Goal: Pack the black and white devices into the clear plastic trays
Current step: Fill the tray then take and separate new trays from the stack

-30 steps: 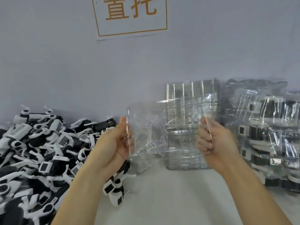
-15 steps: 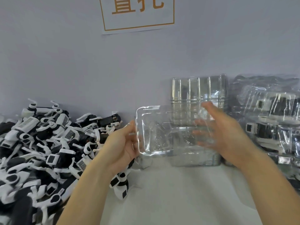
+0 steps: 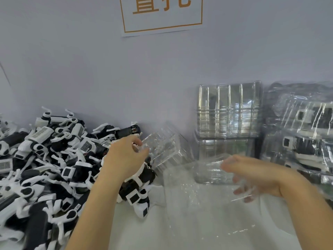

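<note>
A big heap of black and white devices point(image 3: 45, 159) covers the left of the white table. My left hand point(image 3: 124, 156) is above the heap's right edge, its curled fingertips pinching the near corner of a few nested clear trays point(image 3: 165, 148) that lean against the wall. My right hand point(image 3: 252, 175) grips the right side of a single clear tray point(image 3: 203, 192), low over the table and blurred by motion. Its fingers show through the plastic.
A tall stack of empty clear trays point(image 3: 228, 112) stands against the wall behind the held tray. Packed trays with devices under plastic point(image 3: 302, 134) pile up at the right. A paper sign point(image 3: 162, 15) hangs on the wall. Bare white table point(image 3: 198, 231) lies in front.
The tray held up by both hands has come down to the table in my right hand. My left hand let go of it and moved left to the leaning trays.
</note>
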A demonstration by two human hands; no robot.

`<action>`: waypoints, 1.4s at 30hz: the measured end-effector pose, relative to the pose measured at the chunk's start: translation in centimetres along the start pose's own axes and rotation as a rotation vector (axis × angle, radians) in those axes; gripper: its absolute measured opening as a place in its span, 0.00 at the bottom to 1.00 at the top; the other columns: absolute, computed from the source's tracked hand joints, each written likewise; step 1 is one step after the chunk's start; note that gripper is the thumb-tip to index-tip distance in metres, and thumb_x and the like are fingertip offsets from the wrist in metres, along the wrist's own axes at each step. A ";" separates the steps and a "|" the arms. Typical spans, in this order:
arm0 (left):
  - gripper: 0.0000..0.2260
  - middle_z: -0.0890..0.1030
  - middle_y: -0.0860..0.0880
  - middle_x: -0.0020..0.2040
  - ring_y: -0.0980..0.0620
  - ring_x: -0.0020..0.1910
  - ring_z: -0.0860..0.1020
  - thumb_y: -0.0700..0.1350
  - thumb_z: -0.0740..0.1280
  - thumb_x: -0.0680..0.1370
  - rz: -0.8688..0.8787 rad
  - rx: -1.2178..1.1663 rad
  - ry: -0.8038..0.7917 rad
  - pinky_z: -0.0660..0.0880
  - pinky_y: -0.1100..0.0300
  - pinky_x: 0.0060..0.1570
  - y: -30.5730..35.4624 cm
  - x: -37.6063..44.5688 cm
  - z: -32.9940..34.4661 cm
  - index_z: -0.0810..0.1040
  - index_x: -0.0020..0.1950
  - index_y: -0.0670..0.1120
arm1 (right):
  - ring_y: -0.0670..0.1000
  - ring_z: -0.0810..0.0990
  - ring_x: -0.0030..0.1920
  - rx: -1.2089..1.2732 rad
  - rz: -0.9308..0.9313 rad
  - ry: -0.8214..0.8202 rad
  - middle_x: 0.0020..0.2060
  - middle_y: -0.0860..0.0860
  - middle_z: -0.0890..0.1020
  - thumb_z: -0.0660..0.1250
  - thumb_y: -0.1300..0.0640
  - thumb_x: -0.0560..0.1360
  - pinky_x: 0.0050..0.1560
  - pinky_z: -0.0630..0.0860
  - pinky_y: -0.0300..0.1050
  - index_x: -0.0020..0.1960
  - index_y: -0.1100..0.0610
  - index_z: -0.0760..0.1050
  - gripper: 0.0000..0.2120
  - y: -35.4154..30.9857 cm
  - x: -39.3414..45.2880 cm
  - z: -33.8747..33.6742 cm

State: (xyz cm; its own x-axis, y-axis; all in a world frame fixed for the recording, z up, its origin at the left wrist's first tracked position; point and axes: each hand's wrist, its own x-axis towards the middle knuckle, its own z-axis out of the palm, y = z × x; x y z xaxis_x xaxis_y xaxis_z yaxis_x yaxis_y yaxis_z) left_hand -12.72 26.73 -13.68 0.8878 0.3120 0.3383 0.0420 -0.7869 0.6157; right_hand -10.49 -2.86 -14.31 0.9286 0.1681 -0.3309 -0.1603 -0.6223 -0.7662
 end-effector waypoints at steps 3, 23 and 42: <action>0.22 0.74 0.55 0.55 0.49 0.59 0.75 0.60 0.74 0.72 -0.108 0.248 -0.345 0.74 0.50 0.62 -0.7 -0.4 0.3 0.73 0.62 0.55 | 0.55 0.80 0.39 -0.094 0.069 0.022 0.52 0.54 0.74 0.62 0.45 0.81 0.41 0.76 0.46 0.62 0.51 0.69 0.14 1.0 1.7 1.0; 0.08 0.81 0.50 0.46 0.52 0.41 0.82 0.45 0.67 0.80 -0.031 -0.403 0.328 0.73 0.59 0.36 0.5 0.4 0.2 0.75 0.59 0.51 | 0.54 0.70 0.72 -0.513 -0.056 0.190 0.75 0.52 0.68 0.57 0.43 0.83 0.66 0.68 0.45 0.77 0.57 0.61 0.28 1.8 4.4 3.0; 0.09 0.82 0.55 0.50 0.51 0.52 0.81 0.44 0.67 0.77 0.685 -0.598 -0.002 0.77 0.56 0.53 7.4 -4.0 5.5 0.78 0.57 0.52 | 0.57 0.85 0.50 1.063 -0.614 0.192 0.52 0.60 0.85 0.71 0.49 0.75 0.47 0.82 0.50 0.59 0.61 0.80 0.18 -4.7 0.9 6.0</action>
State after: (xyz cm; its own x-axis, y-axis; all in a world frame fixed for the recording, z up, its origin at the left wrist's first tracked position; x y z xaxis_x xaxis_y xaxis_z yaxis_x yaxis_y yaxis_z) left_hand -13.46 16.72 -14.39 0.6318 -0.1234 0.7652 -0.7394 -0.3923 0.5472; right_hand -10.91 4.80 -14.31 0.9654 0.0423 0.2573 0.2092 0.4629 -0.8614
